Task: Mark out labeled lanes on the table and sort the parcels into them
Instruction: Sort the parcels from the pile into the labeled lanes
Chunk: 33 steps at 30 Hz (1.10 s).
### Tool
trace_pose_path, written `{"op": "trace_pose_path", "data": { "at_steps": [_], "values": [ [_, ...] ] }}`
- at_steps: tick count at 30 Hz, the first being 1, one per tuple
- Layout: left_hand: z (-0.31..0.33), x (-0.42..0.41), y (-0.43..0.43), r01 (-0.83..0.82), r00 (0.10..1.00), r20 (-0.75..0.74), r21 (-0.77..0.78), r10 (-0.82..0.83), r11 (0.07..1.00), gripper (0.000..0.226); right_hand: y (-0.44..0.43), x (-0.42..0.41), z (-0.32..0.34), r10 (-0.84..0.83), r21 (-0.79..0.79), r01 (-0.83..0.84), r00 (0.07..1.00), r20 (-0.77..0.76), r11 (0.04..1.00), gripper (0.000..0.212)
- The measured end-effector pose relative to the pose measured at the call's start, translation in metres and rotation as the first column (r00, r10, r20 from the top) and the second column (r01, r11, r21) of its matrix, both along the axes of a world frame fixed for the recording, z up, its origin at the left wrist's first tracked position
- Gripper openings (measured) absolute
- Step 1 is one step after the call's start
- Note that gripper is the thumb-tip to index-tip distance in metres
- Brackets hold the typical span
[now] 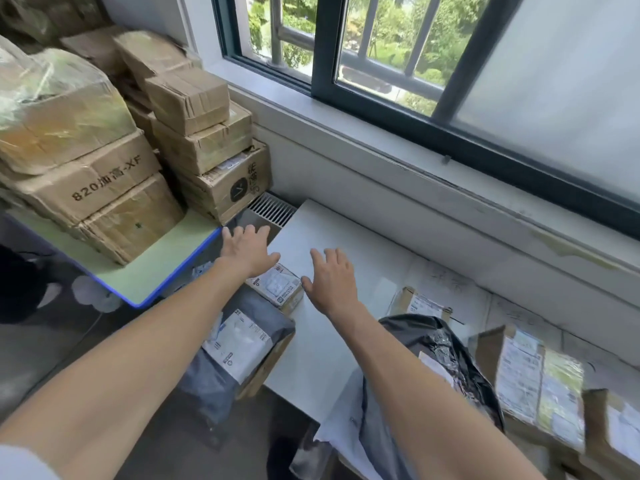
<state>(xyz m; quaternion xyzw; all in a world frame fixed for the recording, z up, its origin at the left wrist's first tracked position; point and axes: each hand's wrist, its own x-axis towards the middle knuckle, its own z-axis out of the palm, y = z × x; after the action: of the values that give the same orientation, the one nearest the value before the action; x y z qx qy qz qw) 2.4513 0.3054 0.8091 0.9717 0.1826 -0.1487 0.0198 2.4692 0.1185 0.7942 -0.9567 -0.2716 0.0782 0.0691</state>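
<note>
Reaching over the left end of the tabletop (346, 230), you had your left hand (247, 251) and right hand (332, 282) both empty, fingers spread, flanking the small boxed parcel (277, 287) lying between them near the edge, likely so both could close on it for sorting.

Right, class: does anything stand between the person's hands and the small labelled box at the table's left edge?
Nothing visible does. The small labelled box sits uncovered between the open left hand and right hand. The grey mailer bag lies on its near side, out of the way.
</note>
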Motion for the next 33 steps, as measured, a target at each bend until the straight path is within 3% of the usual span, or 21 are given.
{"op": "trace_pose_path", "data": {
  "at_steps": [5, 10, 13, 17, 21, 24, 26, 28, 30, 33],
  "values": [
    [-0.012, 0.011, 0.019, -0.016, 0.995, -0.097, -0.020, 0.014, 1.000, 0.056, 0.024, -0.004, -0.025, -0.013, -0.017, 0.011, 0.989, -0.147, 1.000, 0.066],
    [-0.023, 0.020, 0.026, -0.151, 0.961, -0.246, -0.077, 0.128, 0.986, 0.046, 0.032, -0.004, -0.050, -0.089, -0.016, 0.090, 0.924, -0.371, 0.996, 0.088],
    [-0.033, 0.027, 0.032, -0.208, 0.934, -0.317, -0.100, 0.167, 0.973, 0.049, 0.035, 0.000, -0.062, -0.145, -0.006, 0.165, 0.848, -0.509, 0.986, 0.101],
    [-0.039, 0.033, 0.040, -0.326, 0.906, -0.359, -0.247, 0.227, 0.913, 0.056, 0.035, 0.006, -0.071, -0.187, 0.106, 0.366, 0.677, -0.712, 0.925, 0.110],
    [-0.042, 0.042, 0.039, -0.370, 0.917, -0.286, -0.358, 0.277, 0.858, 0.056, 0.035, 0.007, -0.077, -0.217, 0.142, 0.573, 0.513, -0.831, 0.807, 0.086],
    [-0.038, 0.054, 0.031, -0.335, 0.941, -0.201, -0.441, 0.272, 0.833, 0.056, 0.036, 0.007, -0.076, -0.241, 0.125, 0.790, 0.328, -0.914, 0.600, 0.063],
    [-0.031, 0.063, 0.022, -0.266, 0.963, -0.104, -0.487, 0.247, 0.832, 0.044, 0.035, 0.010, -0.074, -0.231, 0.111, 0.881, 0.239, -0.943, 0.460, 0.054],
    [-0.021, 0.070, 0.012, -0.204, 0.973, -0.007, -0.505, 0.232, 0.839, 0.026, 0.034, 0.016, -0.069, -0.220, 0.134, 0.921, 0.226, -0.949, 0.367, 0.053],
    [-0.008, 0.077, 0.002, -0.136, 0.973, 0.095, -0.500, 0.210, 0.855, 0.027, 0.030, 0.021, -0.060, -0.218, 0.175, 0.936, 0.248, -0.944, 0.307, 0.052],
    [0.012, 0.086, -0.013, -0.026, 0.959, 0.230, -0.515, 0.167, 0.857, 0.029, 0.018, 0.028, -0.045, -0.187, 0.245, 0.920, 0.311, -0.932, 0.306, 0.043]
  ]
}}
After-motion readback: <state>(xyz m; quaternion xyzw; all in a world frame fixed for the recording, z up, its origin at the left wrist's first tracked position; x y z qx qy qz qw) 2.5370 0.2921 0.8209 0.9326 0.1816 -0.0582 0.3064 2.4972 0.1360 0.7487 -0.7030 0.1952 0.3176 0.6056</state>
